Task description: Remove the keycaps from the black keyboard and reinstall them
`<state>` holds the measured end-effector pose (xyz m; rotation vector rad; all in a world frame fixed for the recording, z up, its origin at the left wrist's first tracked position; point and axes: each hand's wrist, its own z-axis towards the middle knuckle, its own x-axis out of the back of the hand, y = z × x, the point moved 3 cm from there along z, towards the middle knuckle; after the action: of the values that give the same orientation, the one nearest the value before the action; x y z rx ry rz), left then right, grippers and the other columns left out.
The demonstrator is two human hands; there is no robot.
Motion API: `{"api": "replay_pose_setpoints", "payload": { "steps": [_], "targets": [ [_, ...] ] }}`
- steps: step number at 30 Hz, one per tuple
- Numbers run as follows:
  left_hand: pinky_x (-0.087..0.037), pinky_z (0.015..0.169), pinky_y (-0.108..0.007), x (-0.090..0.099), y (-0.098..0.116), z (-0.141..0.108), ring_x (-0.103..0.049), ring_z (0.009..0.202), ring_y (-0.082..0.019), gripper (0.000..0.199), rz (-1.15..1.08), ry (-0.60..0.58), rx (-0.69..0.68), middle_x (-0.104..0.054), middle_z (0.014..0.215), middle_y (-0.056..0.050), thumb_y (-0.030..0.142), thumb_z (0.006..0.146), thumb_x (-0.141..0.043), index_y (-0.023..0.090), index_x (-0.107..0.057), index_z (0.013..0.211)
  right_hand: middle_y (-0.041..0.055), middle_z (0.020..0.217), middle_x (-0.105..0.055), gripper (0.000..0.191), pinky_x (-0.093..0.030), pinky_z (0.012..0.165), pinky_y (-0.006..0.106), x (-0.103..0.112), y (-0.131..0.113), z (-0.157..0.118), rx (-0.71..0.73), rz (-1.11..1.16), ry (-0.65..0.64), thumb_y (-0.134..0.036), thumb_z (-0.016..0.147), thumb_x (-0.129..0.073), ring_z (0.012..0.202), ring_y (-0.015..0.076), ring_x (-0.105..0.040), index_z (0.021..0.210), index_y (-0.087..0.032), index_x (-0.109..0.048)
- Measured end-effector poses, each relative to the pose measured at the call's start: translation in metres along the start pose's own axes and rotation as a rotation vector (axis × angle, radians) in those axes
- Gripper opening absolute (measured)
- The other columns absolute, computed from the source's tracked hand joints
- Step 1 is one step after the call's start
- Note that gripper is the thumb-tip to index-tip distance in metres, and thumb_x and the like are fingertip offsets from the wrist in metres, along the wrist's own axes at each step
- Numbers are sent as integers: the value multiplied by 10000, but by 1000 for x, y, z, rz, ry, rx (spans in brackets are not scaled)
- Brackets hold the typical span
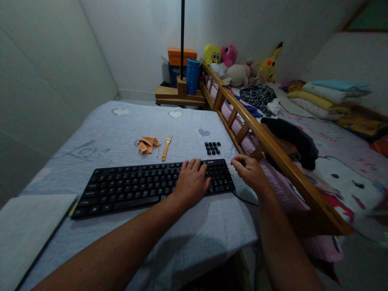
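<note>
A black keyboard [133,188] lies slantwise on the cloth-covered table. My left hand [191,180] rests palm down across its right part, fingers stretched over the keys. Just beyond the keyboard's right end is my right hand [247,169], its fingers curled closed. Something dark shows between thumb and fingers, too small to make out. Several loose black keycaps [213,148] stand in short rows behind the keyboard. A brush with an orange handle [165,150] lies near a crumpled orange cloth [147,144], with a thin cotton swab [158,150] between them.
A wooden bed rail [257,127] runs along the table's right side, close to my right hand. A cable [246,200] leaves the keyboard's right end. At the left front lies a pale flat object [33,230]. Boxes and a blue roller [192,76] stand at the back.
</note>
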<state>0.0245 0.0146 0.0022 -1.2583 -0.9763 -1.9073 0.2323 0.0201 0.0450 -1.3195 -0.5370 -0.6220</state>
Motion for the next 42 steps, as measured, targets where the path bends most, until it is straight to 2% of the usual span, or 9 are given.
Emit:
{"api": "replay_pose_setpoints", "payload": {
  "steps": [7, 14, 21, 29, 35, 42],
  "targets": [
    [-308, 1136, -505, -1, 0, 0, -455, 1322, -320, 423, 6, -1, 2, -544, 1409, -147, 391, 921, -546, 154, -583, 1269, -11, 678, -623, 210, -428, 610, 243, -14, -1, -36, -4, -42, 207, -373, 854, -596, 633, 147, -582, 740, -198, -617],
    [-304, 1138, -502, -1, 0, 0, -452, 1324, -315, 424, -6, -5, 7, -545, 1407, -144, 395, 918, -551, 161, -579, 1269, -18, 662, -612, 209, -420, 614, 245, -29, 1, -48, 26, -90, 242, -361, 873, -592, 615, 142, -564, 743, -200, -616],
    [-307, 1138, -501, 0, -1, -1, -453, 1322, -315, 416, -6, -3, 4, -544, 1407, -145, 389, 919, -546, 162, -577, 1266, 4, 649, -614, 239, -431, 619, 277, -33, 0, -54, 109, -201, 340, -374, 897, -578, 595, 165, -569, 711, -224, -597],
    [-295, 1141, -499, 2, 0, -1, -449, 1324, -316, 416, -14, -8, 8, -536, 1411, -147, 382, 920, -545, 158, -571, 1269, 3, 632, -584, 296, -410, 615, 282, -36, -2, -55, 120, -209, 328, -388, 923, -549, 583, 160, -546, 676, -225, -543],
    [-294, 1143, -496, 1, 0, -1, -448, 1320, -312, 413, -7, -7, 6, -535, 1409, -143, 390, 920, -546, 161, -573, 1263, -25, 613, -547, 276, -395, 592, 264, -35, 1, -54, 48, -122, 328, -369, 912, -564, 571, 141, -528, 683, -214, -548],
    [-304, 1136, -499, 3, 0, -1, -450, 1317, -309, 411, -10, -8, 5, -540, 1405, -143, 385, 919, -544, 163, -575, 1264, 5, 705, -609, 241, -429, 666, 283, -35, 6, -52, 45, -127, 285, -390, 901, -576, 683, 174, -590, 736, -214, -575]
  ]
}}
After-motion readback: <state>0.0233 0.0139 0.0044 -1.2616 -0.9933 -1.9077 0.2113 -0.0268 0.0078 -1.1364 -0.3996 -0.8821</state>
